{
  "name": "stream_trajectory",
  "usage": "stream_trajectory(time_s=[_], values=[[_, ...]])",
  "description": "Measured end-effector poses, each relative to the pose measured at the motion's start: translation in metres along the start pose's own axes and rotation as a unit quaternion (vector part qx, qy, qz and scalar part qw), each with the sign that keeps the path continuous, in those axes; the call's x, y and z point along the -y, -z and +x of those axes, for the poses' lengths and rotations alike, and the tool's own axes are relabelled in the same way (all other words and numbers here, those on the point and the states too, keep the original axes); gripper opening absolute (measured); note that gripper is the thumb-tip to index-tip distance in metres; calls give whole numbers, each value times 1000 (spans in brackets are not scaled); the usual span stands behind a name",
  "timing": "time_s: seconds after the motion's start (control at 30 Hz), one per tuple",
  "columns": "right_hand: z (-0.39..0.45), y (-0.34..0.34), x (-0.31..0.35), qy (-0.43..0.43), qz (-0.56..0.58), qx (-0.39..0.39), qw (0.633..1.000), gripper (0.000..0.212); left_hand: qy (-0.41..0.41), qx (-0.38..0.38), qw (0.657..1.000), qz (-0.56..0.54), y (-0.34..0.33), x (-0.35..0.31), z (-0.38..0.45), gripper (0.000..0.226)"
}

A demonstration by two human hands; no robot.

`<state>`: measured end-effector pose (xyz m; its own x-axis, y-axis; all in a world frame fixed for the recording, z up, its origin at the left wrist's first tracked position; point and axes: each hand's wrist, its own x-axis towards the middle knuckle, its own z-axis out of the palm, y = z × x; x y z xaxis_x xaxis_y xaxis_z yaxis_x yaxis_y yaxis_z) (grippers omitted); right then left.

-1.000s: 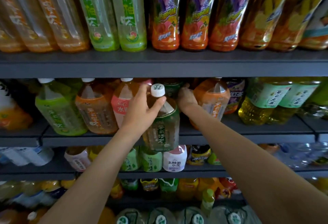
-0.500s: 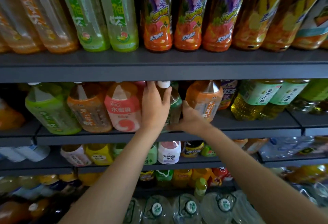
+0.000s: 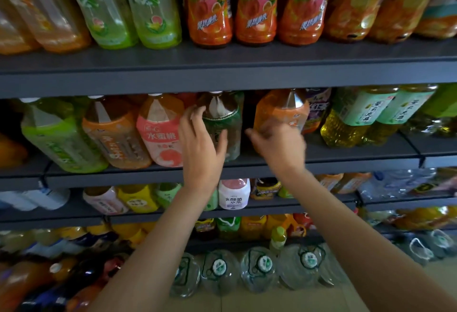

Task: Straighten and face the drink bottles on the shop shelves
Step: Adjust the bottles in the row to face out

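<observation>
On the second shelf (image 3: 321, 161) from the top, near its front lip, stands the green-labelled bottle (image 3: 223, 124), upright, with a dark gap open on its right before the orange-labelled bottle (image 3: 282, 110). Its cap sits close under the shelf above (image 3: 222, 72), so little headroom shows there. The left hand (image 3: 201, 148) lies against the bottle's left side and front, fingers spread and only loosely bent, the thumb across the lower label; whether it truly grips or merely touches I cannot tell. The right hand (image 3: 278, 143) is in front of the lower part of the orange-labelled bottle (it is smeared with motion blur), fingers curled, and I cannot tell whether they hold anything. Just left of the green-labelled bottle stands the pink peach bottle (image 3: 160, 136), touching or nearly touching the left hand's fingers, then an amber bottle (image 3: 113, 136) and a lime-green bottle (image 3: 57, 138), all leaning in the wide-angle view. To the right of the orange one are pale-green-labelled yellow bottles (image 3: 358, 116). Above, tall bottles (image 3: 210, 7) stand at the upper shelf's edge. Below, smaller bottles, among them a white-labelled bottle (image 3: 233, 194), line the lower shelves, and large water jugs (image 3: 259, 267) sit on the floor.
</observation>
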<state>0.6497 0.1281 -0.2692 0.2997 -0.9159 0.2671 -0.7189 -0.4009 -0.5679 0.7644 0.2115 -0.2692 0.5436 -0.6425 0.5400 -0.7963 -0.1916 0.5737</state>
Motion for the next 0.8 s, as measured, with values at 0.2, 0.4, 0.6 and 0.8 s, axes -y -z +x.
stream_trajectory(time_s=[0.2,0.4,0.6,0.8], values=[[27,29,-37,-140,102,27,984,109,32,41,989,141,-8,-6,29,93],[31,1,-21,-171,112,6,979,116,39,54,990,121,-14,-7,38,88],[45,-13,-6,-199,77,1,977,116,35,58,993,96,-15,-6,38,88],[48,-27,9,-199,48,-34,978,122,36,59,993,91,-15,-3,40,90]])
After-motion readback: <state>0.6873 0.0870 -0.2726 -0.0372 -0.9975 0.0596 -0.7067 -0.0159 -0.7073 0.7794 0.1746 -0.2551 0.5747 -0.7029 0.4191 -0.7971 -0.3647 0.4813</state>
